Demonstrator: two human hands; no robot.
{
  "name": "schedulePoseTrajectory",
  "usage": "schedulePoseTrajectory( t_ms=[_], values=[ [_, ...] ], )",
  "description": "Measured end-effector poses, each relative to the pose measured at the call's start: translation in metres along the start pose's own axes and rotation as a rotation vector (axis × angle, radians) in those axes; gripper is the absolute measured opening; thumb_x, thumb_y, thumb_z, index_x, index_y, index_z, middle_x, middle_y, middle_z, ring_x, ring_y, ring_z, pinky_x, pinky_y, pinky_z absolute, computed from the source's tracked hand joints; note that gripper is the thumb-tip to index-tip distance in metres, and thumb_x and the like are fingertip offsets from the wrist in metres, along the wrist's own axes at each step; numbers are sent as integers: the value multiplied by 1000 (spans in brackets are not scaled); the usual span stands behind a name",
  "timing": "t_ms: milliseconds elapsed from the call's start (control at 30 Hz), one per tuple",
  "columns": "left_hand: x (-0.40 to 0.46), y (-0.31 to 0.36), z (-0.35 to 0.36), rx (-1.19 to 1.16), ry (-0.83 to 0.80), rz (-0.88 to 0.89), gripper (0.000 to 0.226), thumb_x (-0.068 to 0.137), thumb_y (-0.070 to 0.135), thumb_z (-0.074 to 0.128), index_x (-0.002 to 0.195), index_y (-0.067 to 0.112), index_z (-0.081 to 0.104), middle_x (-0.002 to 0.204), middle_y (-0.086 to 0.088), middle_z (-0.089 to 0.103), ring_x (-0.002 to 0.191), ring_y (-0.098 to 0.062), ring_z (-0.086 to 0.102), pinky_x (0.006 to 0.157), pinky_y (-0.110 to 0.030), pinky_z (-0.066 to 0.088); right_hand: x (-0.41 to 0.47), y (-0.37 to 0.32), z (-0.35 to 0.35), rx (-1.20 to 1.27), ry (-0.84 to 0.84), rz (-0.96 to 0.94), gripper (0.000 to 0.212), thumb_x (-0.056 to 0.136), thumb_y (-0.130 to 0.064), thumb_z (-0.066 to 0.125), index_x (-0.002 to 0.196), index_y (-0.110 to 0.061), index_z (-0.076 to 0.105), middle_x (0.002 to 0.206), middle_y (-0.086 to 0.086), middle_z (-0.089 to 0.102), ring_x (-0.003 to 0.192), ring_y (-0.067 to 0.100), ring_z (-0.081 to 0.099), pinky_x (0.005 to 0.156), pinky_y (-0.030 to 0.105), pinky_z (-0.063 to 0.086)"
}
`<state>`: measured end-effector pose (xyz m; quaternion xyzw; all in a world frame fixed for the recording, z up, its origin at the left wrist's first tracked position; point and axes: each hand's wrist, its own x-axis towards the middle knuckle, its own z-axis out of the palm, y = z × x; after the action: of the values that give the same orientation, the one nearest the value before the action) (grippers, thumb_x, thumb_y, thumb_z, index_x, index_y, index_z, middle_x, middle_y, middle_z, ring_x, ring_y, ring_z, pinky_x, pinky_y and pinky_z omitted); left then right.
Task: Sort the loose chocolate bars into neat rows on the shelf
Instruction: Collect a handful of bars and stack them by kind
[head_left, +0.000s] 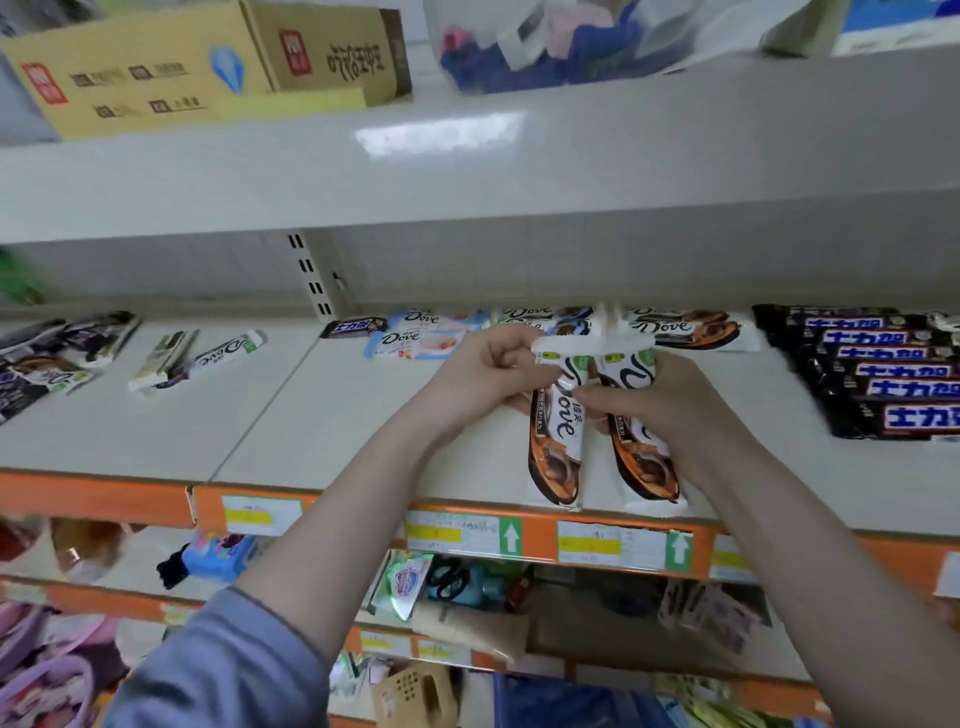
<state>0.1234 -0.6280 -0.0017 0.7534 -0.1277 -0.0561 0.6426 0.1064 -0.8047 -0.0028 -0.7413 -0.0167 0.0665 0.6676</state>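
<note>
Two white-and-brown Dove bars stand lengthwise over the front part of the white shelf. My left hand grips the top of the left Dove bar. My right hand holds the right Dove bar beside it, thumb across both wrappers. Behind my hands, more Dove bars lie flat in a row at the back, with pale blue Dove bars to their left. A neat stack of black Snickers bars fills the right side. Loose bars lie scattered on the left.
A single dark Snickers bar lies by the shelf upright. The orange shelf edge carries price labels. A yellow carton sits on the shelf above. Lower shelves hold assorted goods, among them a blue pack.
</note>
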Motion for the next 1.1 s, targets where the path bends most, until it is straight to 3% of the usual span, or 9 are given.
schedulePoseTrajectory(
  t_ms=[67,133,233,400,500,600,733,900,1100],
  values=[
    [1,-2,0,-28,26,-2,11,85,-4,59,92,4,56,83,-20,60,66,-20,64,60,-27,58,-1,3,-1,0,11,12,18,66,-8,80,79,-16,71,74,-2,74,67,13,69,62,23,55],
    [3,-4,0,-111,74,-17,14,85,-6,59,83,6,51,71,-12,65,58,-14,66,57,-28,58,-1,3,-2,-34,24,11,22,64,-9,81,79,-21,70,71,-11,73,65,1,68,57,16,50],
    [7,-13,1,-254,130,-41,21,86,-7,57,76,9,47,64,-2,67,59,-14,68,57,-29,59,-2,2,-11,-126,17,-3,21,62,-8,81,76,-20,71,74,-7,73,69,4,67,67,21,51],
    [6,-16,6,-443,122,-113,21,87,-7,54,76,8,44,81,-19,61,66,-20,70,61,-33,60,-3,3,-28,-180,24,-6,16,65,-7,78,76,-18,72,80,0,72,73,10,66,73,24,50],
    [6,-9,9,-292,59,-127,15,85,-5,59,87,8,51,97,-23,62,74,-26,67,61,-27,59,-3,1,-43,-218,-32,-19,17,68,-5,76,77,-19,72,79,-3,73,72,5,67,72,19,51],
    [10,1,14,-53,-96,-108,27,82,-5,63,99,16,62,99,-13,63,82,-26,65,62,-26,57,-2,-6,-64,-330,-125,-25,18,71,-7,75,83,-20,72,84,-8,73,78,1,67,73,15,50],
    [18,15,37,151,-211,-101,23,82,-4,65,88,17,66,89,2,68,78,-13,67,64,-25,56,-2,-10,-92,-389,-169,-43,24,76,-9,71,94,-24,67,89,-7,70,87,10,65,76,21,47],
    [33,4,67,53,-54,-111,17,83,-7,63,86,10,61,84,-6,65,72,-16,64,68,-28,59,-10,-1,-138,-254,-9,2,24,79,-6,61,97,-23,60,102,12,66,98,28,61,94,46,44],
    [58,-9,96,-57,175,-106,17,83,-3,65,83,13,60,93,-16,60,77,-21,58,74,-34,59,-16,16,-173,-210,115,-57,19,80,-10,65,96,-20,63,96,7,69,93,27,65,91,52,49]
  ],
)
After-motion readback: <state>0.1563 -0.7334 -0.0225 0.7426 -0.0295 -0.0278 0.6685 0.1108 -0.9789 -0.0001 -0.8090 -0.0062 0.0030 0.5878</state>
